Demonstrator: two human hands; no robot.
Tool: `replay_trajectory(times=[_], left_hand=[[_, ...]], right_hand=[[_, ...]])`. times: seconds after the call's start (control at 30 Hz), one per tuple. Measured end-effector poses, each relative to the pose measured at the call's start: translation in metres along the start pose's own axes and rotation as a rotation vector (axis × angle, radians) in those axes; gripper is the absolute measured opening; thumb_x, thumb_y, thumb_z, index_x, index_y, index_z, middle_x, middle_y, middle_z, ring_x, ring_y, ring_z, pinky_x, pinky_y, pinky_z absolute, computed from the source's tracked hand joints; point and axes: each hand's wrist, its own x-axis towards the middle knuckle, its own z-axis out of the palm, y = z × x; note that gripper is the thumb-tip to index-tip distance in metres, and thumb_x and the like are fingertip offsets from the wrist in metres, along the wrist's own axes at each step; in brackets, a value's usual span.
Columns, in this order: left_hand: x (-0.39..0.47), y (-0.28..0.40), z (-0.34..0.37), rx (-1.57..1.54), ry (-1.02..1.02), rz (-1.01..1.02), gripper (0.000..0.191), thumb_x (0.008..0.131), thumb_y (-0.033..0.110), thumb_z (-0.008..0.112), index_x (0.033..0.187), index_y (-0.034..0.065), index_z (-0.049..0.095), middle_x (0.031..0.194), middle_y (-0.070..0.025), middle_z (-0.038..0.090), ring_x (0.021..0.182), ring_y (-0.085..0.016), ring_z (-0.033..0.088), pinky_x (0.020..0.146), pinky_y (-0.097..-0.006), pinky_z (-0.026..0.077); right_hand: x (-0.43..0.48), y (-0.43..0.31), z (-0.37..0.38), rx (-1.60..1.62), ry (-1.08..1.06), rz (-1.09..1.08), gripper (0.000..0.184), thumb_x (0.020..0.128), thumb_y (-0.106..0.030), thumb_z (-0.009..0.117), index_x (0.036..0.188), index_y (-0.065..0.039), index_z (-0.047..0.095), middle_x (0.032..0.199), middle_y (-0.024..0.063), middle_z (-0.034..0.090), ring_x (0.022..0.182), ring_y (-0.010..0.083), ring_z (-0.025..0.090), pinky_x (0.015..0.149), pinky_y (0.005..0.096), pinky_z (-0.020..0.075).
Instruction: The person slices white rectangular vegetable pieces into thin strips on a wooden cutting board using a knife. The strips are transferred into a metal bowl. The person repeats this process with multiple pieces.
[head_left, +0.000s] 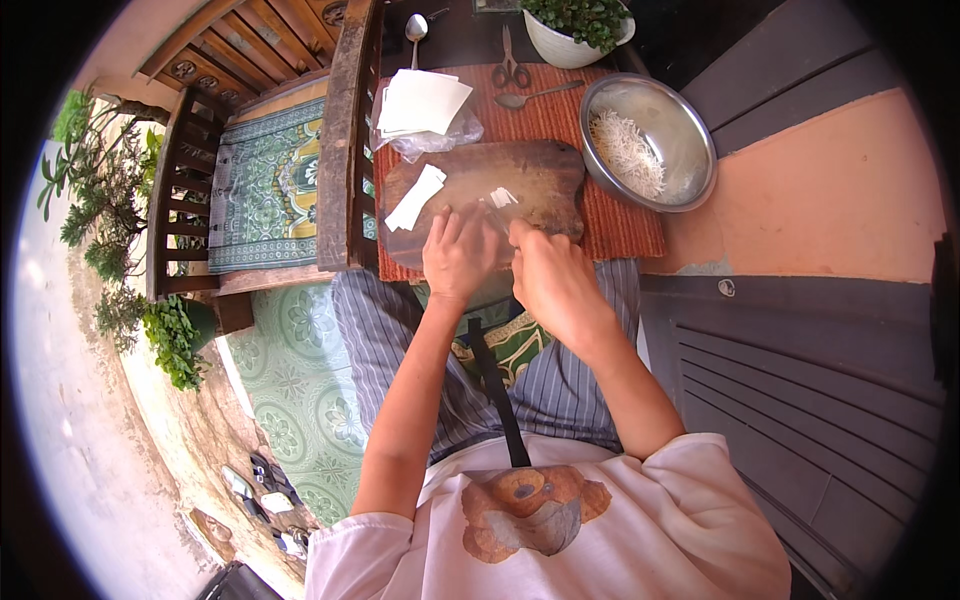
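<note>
A wooden cutting board (525, 161) lies before me on an orange woven mat (626, 232). My left hand (459, 251) rests on the board's near part, fingers blurred and pointing away; what is under them is hidden. Just right of it, my right hand (551, 270) is closed around the handle of what looks like a knife, its blade blurred between the hands. Beyond my fingertips sit short, thin white strips (502, 197). Wider white strips (416, 198) are stacked at the board's left. A pile of white square sheets (424, 101) rests on a clear plastic bag (446, 135) behind the board.
A metal bowl (694, 150) with thin white shreds (628, 154) stands at the right. Scissors (510, 64), one spoon (536, 94) and another spoon (415, 34) lie at the back, near a potted plant (577, 45). A wooden bench (337, 150) is at the left.
</note>
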Motion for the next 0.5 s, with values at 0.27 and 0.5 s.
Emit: replay_trajectory(times=[0.27,0.5], left_hand=[[0.0,0.001,-0.002,0.011,-0.015,-0.001,0.032,0.085,0.015,0.074,0.116,0.0079,0.078,0.115,-0.0064,0.075,0.106,-0.037,0.07,0.093,-0.0419,0.058],[0.001,0.002,-0.002,0.0,-0.005,-0.005,0.028,0.086,0.013,0.074,0.114,0.0085,0.078,0.116,-0.006,0.075,0.105,-0.037,0.07,0.095,-0.0418,0.058]], right_hand=[[-0.018,0.003,0.007,0.063,-0.021,0.091,0.017,0.096,-0.005,0.063,0.113,-0.001,0.059,0.082,0.0295,0.069,0.084,0.053,0.069,0.074,0.0601,0.0529],[-0.031,0.018,0.022,0.087,0.028,0.086,0.016,0.097,-0.005,0.063,0.113,-0.003,0.059,0.083,0.0278,0.07,0.084,0.0512,0.069,0.07,0.0581,0.0523]])
